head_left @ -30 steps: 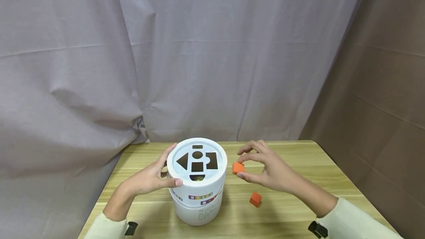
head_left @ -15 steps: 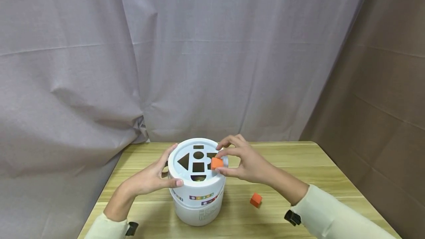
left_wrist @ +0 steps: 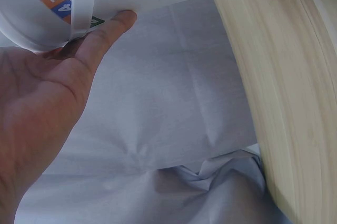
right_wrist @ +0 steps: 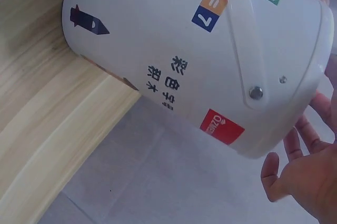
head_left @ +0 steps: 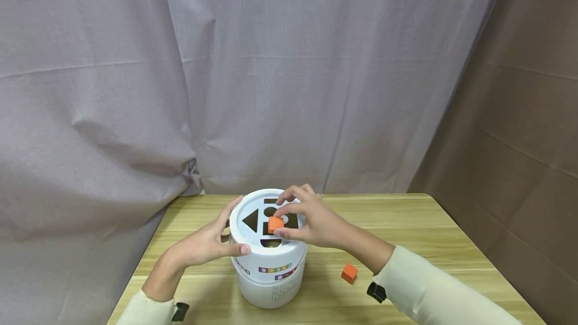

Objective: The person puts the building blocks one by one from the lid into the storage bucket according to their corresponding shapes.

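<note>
A white bucket (head_left: 266, 292) stands upright, its pale lid (head_left: 267, 251) cut with shaped holes, including a triangle and a circle. My left hand (head_left: 205, 240) grips the bucket's left side near the top, thumb at the front rim; in the left wrist view a finger lies along the bucket wall. Between thumb and fingertips, my right hand (head_left: 313, 222) pinches an orange cube (head_left: 275, 224) over the middle of the lid, at the square hole. Whether the cube touches the lid, I cannot tell. The right wrist view shows my right hand (right_wrist: 316, 176) beyond the rim, with the cube hidden.
A second orange cube (head_left: 349, 273) lies on the wooden table (head_left: 384, 214), to the right of the bucket. The bucket's white handle (right_wrist: 247, 50) hangs down along its side. Grey curtains (head_left: 271, 89) hang behind the table.
My right hand has carried the orange cube leftward from beside the bucket to above the middle of the lid. The left hand and the other cube stay in place.
</note>
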The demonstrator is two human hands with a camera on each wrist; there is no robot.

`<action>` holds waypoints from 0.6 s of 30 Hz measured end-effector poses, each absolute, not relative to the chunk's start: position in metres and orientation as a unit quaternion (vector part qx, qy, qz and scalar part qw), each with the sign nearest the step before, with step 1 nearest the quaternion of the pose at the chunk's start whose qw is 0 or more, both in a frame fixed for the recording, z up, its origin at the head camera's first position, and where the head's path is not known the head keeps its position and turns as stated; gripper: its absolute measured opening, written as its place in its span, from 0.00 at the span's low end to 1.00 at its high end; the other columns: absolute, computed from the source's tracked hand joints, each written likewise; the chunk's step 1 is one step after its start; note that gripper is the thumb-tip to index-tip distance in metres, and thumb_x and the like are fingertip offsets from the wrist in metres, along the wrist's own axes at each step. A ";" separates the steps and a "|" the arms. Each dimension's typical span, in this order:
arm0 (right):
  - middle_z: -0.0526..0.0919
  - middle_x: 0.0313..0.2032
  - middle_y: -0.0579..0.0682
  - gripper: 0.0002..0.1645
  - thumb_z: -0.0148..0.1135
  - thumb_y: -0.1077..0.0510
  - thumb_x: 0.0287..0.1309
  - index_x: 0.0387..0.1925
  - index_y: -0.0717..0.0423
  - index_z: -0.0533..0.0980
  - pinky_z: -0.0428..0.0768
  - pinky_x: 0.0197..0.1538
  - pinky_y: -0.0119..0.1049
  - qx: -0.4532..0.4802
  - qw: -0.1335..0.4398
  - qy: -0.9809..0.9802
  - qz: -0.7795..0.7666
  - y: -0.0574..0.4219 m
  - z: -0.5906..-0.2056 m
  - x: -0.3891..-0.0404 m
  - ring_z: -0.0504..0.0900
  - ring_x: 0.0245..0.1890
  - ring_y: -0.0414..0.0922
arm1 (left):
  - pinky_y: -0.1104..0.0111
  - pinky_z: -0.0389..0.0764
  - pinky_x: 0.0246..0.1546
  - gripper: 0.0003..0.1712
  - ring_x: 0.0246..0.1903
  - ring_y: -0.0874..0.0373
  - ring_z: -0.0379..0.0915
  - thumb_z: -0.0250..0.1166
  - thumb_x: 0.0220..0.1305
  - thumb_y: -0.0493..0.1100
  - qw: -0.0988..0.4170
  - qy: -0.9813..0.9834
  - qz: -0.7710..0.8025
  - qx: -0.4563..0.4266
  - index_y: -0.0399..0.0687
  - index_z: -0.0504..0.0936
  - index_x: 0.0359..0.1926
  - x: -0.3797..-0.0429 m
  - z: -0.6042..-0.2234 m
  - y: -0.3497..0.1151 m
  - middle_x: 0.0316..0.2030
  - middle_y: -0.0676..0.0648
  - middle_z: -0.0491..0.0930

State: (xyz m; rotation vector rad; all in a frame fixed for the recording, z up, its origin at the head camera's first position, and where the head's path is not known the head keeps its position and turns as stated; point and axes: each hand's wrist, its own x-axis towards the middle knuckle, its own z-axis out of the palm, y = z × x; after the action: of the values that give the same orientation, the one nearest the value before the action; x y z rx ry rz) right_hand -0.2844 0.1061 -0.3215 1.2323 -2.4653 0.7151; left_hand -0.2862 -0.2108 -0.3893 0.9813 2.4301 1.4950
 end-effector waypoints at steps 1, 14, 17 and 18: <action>0.84 0.60 0.49 0.14 0.85 0.47 0.60 0.46 0.43 0.91 0.69 0.60 0.48 0.428 0.144 -0.857 0.248 0.104 -0.322 -0.285 0.74 0.61 0.50 | 0.33 0.70 0.76 0.69 0.81 0.33 0.60 0.80 0.68 0.50 0.063 0.803 0.495 0.324 0.61 0.37 0.91 -0.286 -0.389 -0.211 0.84 0.34 0.58; 0.83 0.61 0.47 0.25 0.85 0.42 0.59 0.55 0.46 0.90 0.67 0.57 0.46 0.409 0.140 -0.871 0.233 0.100 -0.325 -0.288 0.73 0.60 0.48 | 0.32 0.72 0.75 0.69 0.80 0.34 0.62 0.80 0.69 0.50 0.061 0.806 0.490 0.326 0.61 0.37 0.91 -0.286 -0.388 -0.210 0.83 0.34 0.59; 0.82 0.61 0.46 0.31 0.86 0.41 0.56 0.58 0.49 0.89 0.65 0.57 0.46 0.398 0.149 -0.873 0.241 0.104 -0.322 -0.287 0.72 0.61 0.48 | 0.31 0.70 0.76 0.69 0.80 0.32 0.61 0.80 0.68 0.50 0.055 0.807 0.488 0.328 0.62 0.37 0.91 -0.285 -0.389 -0.210 0.83 0.33 0.59; 0.83 0.60 0.46 0.31 0.87 0.41 0.56 0.57 0.49 0.89 0.65 0.56 0.46 0.396 0.152 -0.872 0.244 0.107 -0.321 -0.287 0.72 0.61 0.48 | 0.31 0.69 0.76 0.69 0.81 0.32 0.61 0.80 0.68 0.50 0.054 0.807 0.488 0.329 0.63 0.37 0.91 -0.285 -0.389 -0.211 0.83 0.33 0.59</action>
State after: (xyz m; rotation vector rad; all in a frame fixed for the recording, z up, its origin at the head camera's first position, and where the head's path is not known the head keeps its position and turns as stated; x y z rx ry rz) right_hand -0.2870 0.1066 -0.3213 1.1358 -2.5021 0.7009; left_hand -0.2849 -0.2105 -0.3887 0.9990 2.4511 1.4830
